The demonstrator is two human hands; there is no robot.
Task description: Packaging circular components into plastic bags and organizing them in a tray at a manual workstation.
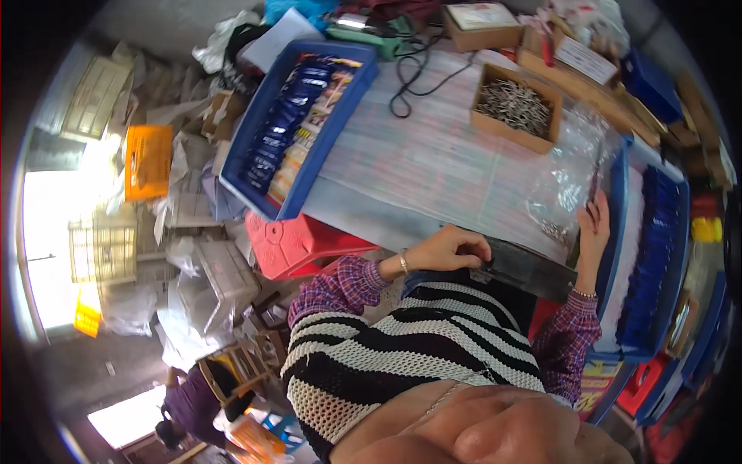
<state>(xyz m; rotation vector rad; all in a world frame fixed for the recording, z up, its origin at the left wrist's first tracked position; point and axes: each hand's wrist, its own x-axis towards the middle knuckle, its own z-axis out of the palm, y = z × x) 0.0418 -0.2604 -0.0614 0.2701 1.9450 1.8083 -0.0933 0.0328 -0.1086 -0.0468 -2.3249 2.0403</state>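
My left hand [456, 249] is at the front edge of the work table [363, 220], its fingers curled and pressed together. What they hold, if anything, is hidden, and a dark flat panel [533, 269] lies beside them. Further right, my right hand [593, 224] reaches up along the table's right side. Its fingers close around a thin dark reddish thing whose kind I cannot make out. Just left of that hand lies a clear plastic bag [568, 170] with small metal bits at its lower end. Close by on the right stands a blue tray [622, 174] of dark blue packets.
Another blue tray [290, 210] with packets stands at the left. A cardboard box [506, 131] of small metal parts sits at the back, near a black cable [402, 85]. A red plastic stool [297, 243] is left of the table. A person [189, 406] sits further off.
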